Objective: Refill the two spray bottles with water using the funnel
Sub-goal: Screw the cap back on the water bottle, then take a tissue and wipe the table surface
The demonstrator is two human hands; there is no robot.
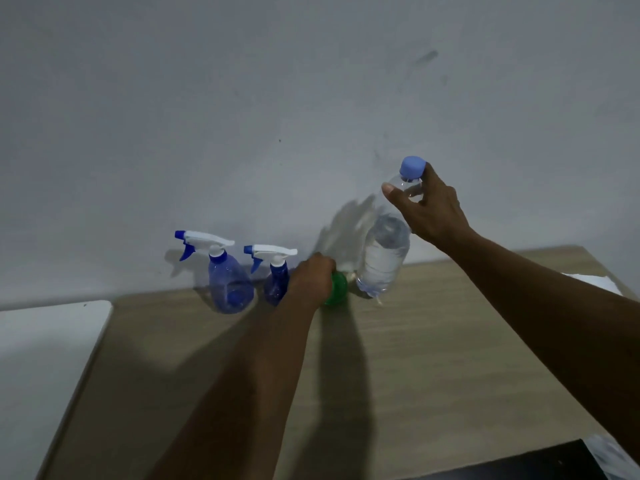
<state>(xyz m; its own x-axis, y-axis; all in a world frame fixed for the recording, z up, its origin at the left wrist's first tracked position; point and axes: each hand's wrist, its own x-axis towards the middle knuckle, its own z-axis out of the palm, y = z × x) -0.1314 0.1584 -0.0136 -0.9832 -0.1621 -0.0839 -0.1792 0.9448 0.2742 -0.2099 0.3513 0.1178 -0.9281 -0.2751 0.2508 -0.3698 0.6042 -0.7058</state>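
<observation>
Spray bottle, larger one, translucent blue plastic with white-and-blue trigger head [230, 282]: where?
– Upright at the back of the light wood desk [415, 358], close to the pale wall [242, 116]. Smaller blue plastic spray bottle [276, 284] stands just right of it, also upright. Both nozzles point left, and both have their trigger heads on.
– Funnel?
– Green plastic funnel [337, 289] is down at desk level, between the smaller spray bottle and the clear plastic water bottle [382, 258]. The left hand [311, 280] hides most of it.
– Left fingers?
– Curled down over the funnel, gripping it. The tips are hidden behind the back of the hand.
– Right?
– Right hand [431, 209] grips the water bottle's neck, thumb in front and fingers behind, just under the light blue cap [412, 167]. Cap is on.
– Bottle upright?
– Tilted, top toward the right, with water inside. Base is right at the desk; cannot tell if it is touching or lifted.
– Rest?
– White surface [45, 341] left of the desk, white sheet [595, 282] at the right edge, black object [519, 465] in the bottom right.
</observation>
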